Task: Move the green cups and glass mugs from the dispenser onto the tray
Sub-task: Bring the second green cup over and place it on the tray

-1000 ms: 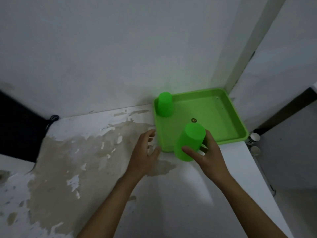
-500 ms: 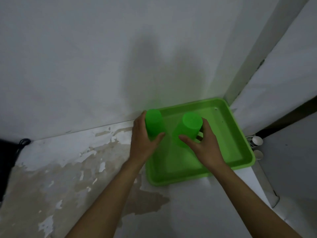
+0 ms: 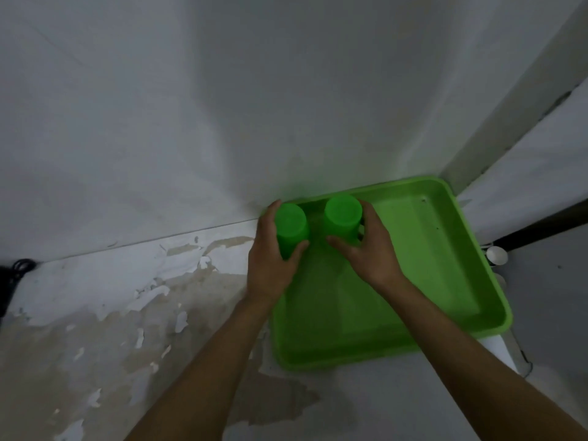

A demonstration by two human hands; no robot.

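Observation:
A green tray [image 3: 445, 313] lies on the white counter against the wall, in the right corner. Two green cups stand upside down at the tray's far left corner, side by side. My left hand [image 3: 270, 262] wraps around the left green cup [image 3: 291, 227]. My right hand [image 3: 369, 249] grips the right green cup [image 3: 343, 216], fingers on its right side and thumb in front. No glass mugs or dispenser are in view.
The counter top [image 3: 127, 313] to the left has peeling, stained paint. A black cable [image 3: 19, 268] lies at the far left by the wall. Two small white round items [image 3: 496, 254] sit beyond the tray's right edge. A wall corner [image 3: 471, 148] rises behind the tray.
My right hand carried its cup from the tray's near edge to the far left corner, beside the other cup. My left hand moved from the counter onto the left cup.

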